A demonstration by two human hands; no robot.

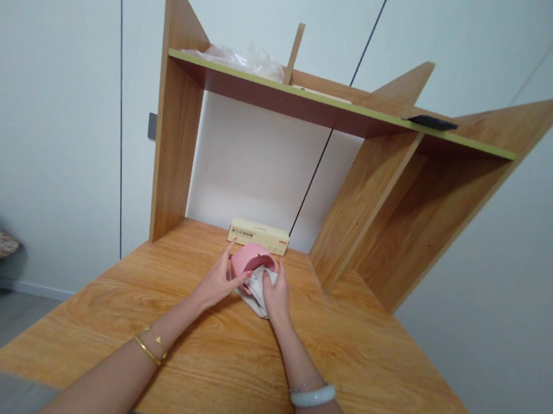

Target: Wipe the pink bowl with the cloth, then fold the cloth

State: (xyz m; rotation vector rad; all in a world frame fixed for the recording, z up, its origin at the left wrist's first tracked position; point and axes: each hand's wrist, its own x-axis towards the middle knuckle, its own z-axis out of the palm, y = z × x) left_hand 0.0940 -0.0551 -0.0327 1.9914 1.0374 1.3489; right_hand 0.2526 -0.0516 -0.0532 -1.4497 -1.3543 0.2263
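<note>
The only writing in view is on the long cream box (258,236) lying at the back of the wooden desk (349,350), just behind the pink cup (250,259): a line of dark characters along its front, too small to read, with a small red mark at its right end.

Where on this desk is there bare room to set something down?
Bare desk lies right of the right hand and left of the left hand. It is crowded mid-desk: pink cup, white cloth, long box.
</note>
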